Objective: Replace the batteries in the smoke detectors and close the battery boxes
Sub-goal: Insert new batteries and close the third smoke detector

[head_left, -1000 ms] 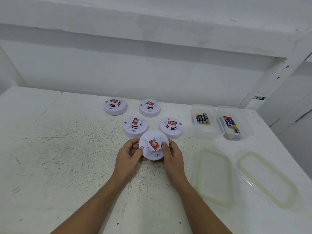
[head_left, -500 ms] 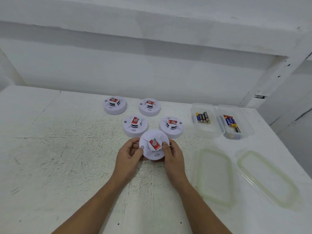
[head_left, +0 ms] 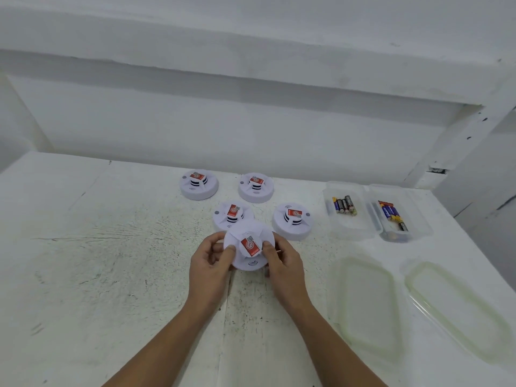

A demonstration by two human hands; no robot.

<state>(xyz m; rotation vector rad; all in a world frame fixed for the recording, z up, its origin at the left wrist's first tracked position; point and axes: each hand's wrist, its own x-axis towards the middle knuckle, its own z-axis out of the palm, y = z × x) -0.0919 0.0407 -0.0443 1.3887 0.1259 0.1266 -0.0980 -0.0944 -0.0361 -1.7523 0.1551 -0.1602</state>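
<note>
Both hands were on it: the left hand [head_left: 209,263] and right hand [head_left: 284,266] gripped the nearest smoke detector [head_left: 248,247] between them, thumbs pressing its top face and fingers curled round the rim. It was tilted toward the camera, above the white table [head_left: 111,261]. The body was round and white with a raised centre cap. Its red label was too small to read.

To the right, two clear lids [head_left: 365,308] [head_left: 458,311] lay flat. Beyond, four more detectors [head_left: 233,216] [head_left: 293,222] [head_left: 198,184] [head_left: 256,187] sat red-labelled, and two open boxes [head_left: 349,227] [head_left: 416,219] held batteries [head_left: 344,204].

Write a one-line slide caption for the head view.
Left hand and right hand grip one smoke detector; four other detectors stand behind it, two open battery boxes at right.
</note>
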